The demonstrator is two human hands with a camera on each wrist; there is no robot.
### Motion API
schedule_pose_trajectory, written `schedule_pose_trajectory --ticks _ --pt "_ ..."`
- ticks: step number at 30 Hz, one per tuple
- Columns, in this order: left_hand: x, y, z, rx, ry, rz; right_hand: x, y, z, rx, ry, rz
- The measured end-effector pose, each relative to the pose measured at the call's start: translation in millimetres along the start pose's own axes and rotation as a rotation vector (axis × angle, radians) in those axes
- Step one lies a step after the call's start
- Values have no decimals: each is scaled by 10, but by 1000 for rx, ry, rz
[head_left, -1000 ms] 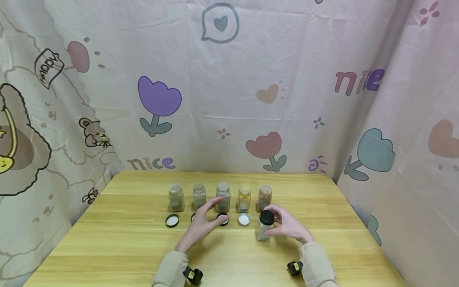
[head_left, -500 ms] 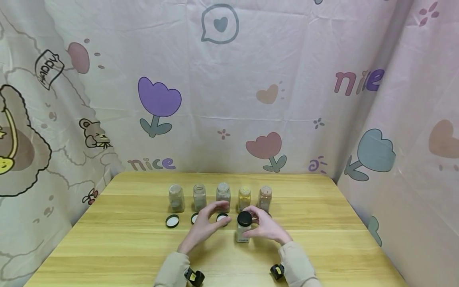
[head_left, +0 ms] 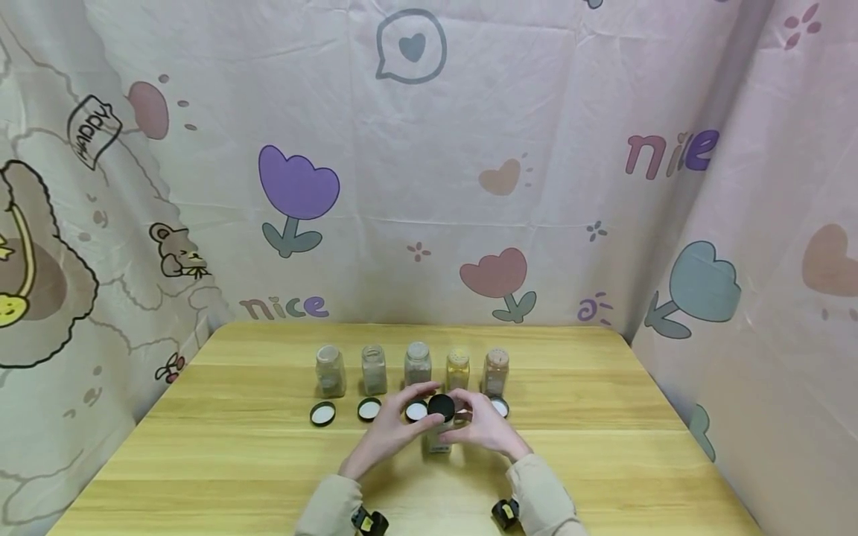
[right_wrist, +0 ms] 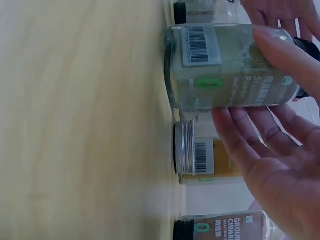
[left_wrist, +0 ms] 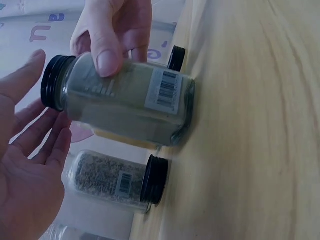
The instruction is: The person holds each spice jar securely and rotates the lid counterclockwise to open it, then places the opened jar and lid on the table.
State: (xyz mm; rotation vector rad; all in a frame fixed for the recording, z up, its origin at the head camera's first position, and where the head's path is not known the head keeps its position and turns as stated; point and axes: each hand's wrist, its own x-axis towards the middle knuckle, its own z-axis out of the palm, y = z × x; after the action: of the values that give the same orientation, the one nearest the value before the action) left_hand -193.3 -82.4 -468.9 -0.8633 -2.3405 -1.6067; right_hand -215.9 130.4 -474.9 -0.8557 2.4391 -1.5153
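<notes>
My right hand [head_left: 484, 428] holds a square glass spice jar [right_wrist: 225, 65] of greyish-green powder upright by its body, thumb on one side and fingers on the other. The jar has a barcode label and a black screw lid [head_left: 441, 407]. My left hand [head_left: 392, 430] spreads thumb and fingers about the lid; in the left wrist view a gap shows between the thumb and the lid. Contact of the other left fingers cannot be told. The jar's base is at or very near the tabletop.
Behind stand several uncapped spice jars in a row: a pale one [head_left: 331, 372], another [head_left: 374, 370], a speckled one [left_wrist: 102, 177], a yellow one [head_left: 459, 365] and a reddish-brown one [head_left: 496, 370]. Lids, including a black one [head_left: 322, 414] and a silver one [right_wrist: 185, 147], lie before them.
My right hand has carried the jar leftward, from before the reddish-brown jar to my left hand. My left hand has shifted slightly right, its thumb and fingers now about the lid.
</notes>
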Motion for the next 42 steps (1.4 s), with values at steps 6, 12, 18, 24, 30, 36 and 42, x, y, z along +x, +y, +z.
schedule_pose_trajectory --ticks 6,12,18,24,30,36,42 --pt "-4 -18 42 53 -2 71 10 16 27 3 33 -8" --pt "-18 -27 70 155 13 104 3 44 49 15 51 -11" --pt "-23 -11 116 164 62 125 -15 52 59 18 52 -7" --pt "-29 -4 156 138 116 104 -2 48 57 -9 65 -19" --pt "-27 8 186 123 197 92 7 44 65 -4 70 -16" --pt "-11 1 206 190 210 112 18 70 61 2 70 -36" --pt "-13 2 138 151 -8 126 8 77 49 -9 65 -32"
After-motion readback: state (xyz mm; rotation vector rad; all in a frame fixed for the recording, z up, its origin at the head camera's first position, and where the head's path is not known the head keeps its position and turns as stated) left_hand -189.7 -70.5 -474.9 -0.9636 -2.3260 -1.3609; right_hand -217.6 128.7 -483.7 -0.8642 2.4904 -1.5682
